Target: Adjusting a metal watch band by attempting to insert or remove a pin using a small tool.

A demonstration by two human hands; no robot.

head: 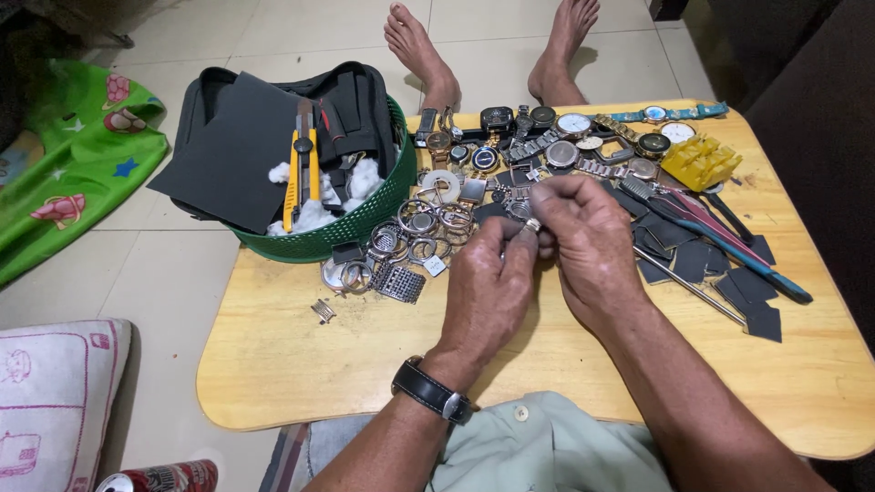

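— Metal, small and round: is that what both hands are pinching?

— Yes, a small silvery metal watch part (531, 224) sits between them, above the middle of the low yellow wooden table (301, 383). The left hand (485, 290), with a black leather strap watch (433, 392) on its wrist, has thumb and fingers closed against the part from the near side. The right hand (588, 235) curls over it from above, fingertips pressed down on it. Both grips are tight on that one piece; what kind of part it is, I cannot tell.

— And around them?

— Just beyond the fingers lies a heap of silver watch cases and rings (424, 232), and behind that a row of assorted wristwatches (556, 132). Right of the right hand are dark grey square pads (752, 292), long thin hand tools (729, 241) and a yellow plastic notched block (700, 162). At the table's far left corner stands a green plastic basket (351, 228) holding a yellow utility knife (303, 169), white cotton tufts (314, 214) and a black pouch (246, 137).
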